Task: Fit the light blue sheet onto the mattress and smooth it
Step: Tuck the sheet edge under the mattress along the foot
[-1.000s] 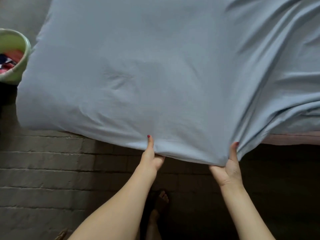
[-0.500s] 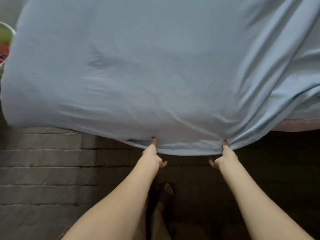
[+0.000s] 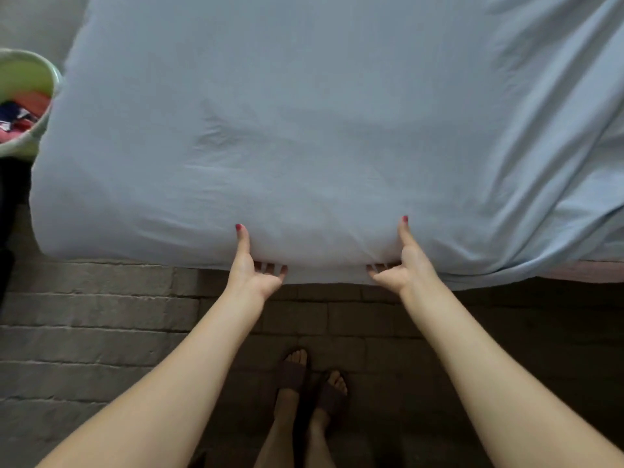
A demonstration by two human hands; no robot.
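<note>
Both hands at the bed's near edge: left hand and right hand pinch the light blue sheet, thumbs on top, fingers seemingly curled beneath its hem

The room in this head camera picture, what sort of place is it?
Most likely a bedroom in a home. A light blue sheet covers a mattress, both hands gripping its near edge, a green basket of clothes stands beside the bed, and the floor is grey brick.
</note>
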